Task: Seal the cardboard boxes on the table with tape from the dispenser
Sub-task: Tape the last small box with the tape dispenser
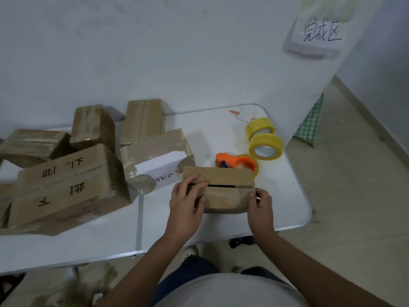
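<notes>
A small cardboard box [225, 191] sits near the front right of the white table [276, 187], its two top flaps nearly closed with a dark gap between them. My left hand [187, 202] grips the box's left end, fingers curled over the top flaps. The box's right end is held by my right hand [259, 204], thumb on top. Just behind the box lies the orange tape dispenser [234, 162] with a yellow roll in it, untouched.
Two spare yellow tape rolls [265, 140] lie at the back right. Several other cardboard boxes [66, 182] crowd the left and middle of the table. A paper sign [318, 34] hangs on the wall at the upper right. The table's right edge drops to the floor.
</notes>
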`<state>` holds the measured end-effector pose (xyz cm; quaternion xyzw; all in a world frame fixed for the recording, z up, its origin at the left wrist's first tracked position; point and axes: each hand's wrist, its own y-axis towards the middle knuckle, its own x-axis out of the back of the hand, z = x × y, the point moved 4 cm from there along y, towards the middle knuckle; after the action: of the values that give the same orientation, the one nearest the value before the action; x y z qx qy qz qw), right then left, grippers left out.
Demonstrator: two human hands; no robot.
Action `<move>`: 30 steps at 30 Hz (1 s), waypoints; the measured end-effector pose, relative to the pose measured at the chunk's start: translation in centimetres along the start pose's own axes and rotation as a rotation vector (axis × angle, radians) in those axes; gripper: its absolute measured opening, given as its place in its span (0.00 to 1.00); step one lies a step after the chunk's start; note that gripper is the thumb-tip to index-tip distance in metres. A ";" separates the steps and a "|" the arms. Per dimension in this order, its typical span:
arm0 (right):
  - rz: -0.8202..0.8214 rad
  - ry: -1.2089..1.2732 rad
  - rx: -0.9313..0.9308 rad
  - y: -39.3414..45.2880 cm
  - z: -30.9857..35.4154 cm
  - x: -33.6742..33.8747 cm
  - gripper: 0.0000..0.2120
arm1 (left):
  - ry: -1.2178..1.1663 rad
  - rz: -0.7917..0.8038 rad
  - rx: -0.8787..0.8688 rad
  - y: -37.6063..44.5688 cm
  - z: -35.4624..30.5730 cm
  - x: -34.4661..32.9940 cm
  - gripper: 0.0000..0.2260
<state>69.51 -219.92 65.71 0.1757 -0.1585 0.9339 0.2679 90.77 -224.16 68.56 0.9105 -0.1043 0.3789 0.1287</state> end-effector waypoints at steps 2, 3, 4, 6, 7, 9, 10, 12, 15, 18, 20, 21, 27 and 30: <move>0.065 -0.062 -0.001 0.3 -0.7 -1.0 0.12 | -0.057 0.046 0.078 -0.6 2.5 -1.1 0.15; 0.104 -0.089 -0.005 0.4 -1.0 -1.7 0.12 | -0.086 0.064 0.114 -0.9 3.7 -1.4 0.15; 0.140 -0.111 -0.004 0.5 -1.3 -2.3 0.12 | -0.099 0.073 0.136 -1.2 4.7 -1.5 0.15; 0.185 -0.144 0.020 0.7 -1.5 -3.2 0.13 | -0.079 0.074 0.137 -1.4 5.9 -1.4 0.15; 0.193 -0.151 0.028 0.9 -1.5 -3.4 0.13 | -0.061 0.075 0.127 -1.3 6.2 -1.4 0.15; 0.197 -0.156 0.017 1.3 -1.4 -3.4 0.14 | -0.020 0.079 0.118 -0.9 6.4 -1.1 0.18; 0.189 -0.155 -0.004 1.6 -1.5 -3.2 0.14 | 0.011 0.082 0.115 -0.6 6.4 -0.9 0.18; 0.143 -0.144 -0.047 2.8 -2.0 -2.8 0.15 | 0.090 0.107 0.098 -0.4 6.7 -0.7 0.19; 0.069 -0.183 -0.046 5.4 -1.9 -2.3 0.15 | 0.206 0.178 0.057 -0.4 7.5 -0.6 0.21; 0.111 -0.336 0.066 8.3 -0.6 -2.3 0.12 | 0.295 0.210 -0.030 -0.1 8.2 0.1 0.21; 0.169 -0.425 0.157 10.1 0.1 -2.9 0.11 | 0.305 0.244 -0.094 0.2 8.3 0.4 0.22; 0.213 -0.463 0.196 10.8 0.4 -3.3 0.11 | 0.298 0.262 -0.112 0.3 8.3 0.5 0.22; 0.426 -0.668 0.238 13.9 0.3 -6.8 0.15 | 0.261 0.276 -0.119 0.6 8.3 0.8 0.22; 0.483 -0.701 0.087 14.6 -0.2 -7.3 0.20 | 0.263 0.266 -0.121 0.6 8.5 0.9 0.21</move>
<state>67.17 -234.89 59.57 0.4514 -0.2371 0.8595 -0.0365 96.83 -227.50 63.53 0.8219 -0.2286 0.5012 0.1447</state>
